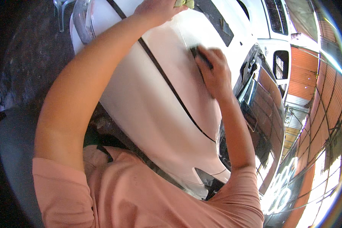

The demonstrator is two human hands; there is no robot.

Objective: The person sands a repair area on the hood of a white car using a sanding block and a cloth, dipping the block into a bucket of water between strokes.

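Two hands work on a white car hood point(152, 98). The right hand point(216, 72) presses a small dark block point(200, 55) under flat fingers; the left hand point(157, 8) grips a yellow-green cloth point(185, 3). Even, flat pressure would likely suit.

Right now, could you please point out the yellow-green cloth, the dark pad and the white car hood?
yellow-green cloth point(185, 3): head view, the bunched part beside the left hand.
dark pad point(200, 54): head view, the edge under the right fingers.
white car hood point(148, 102): head view, bare middle panel.
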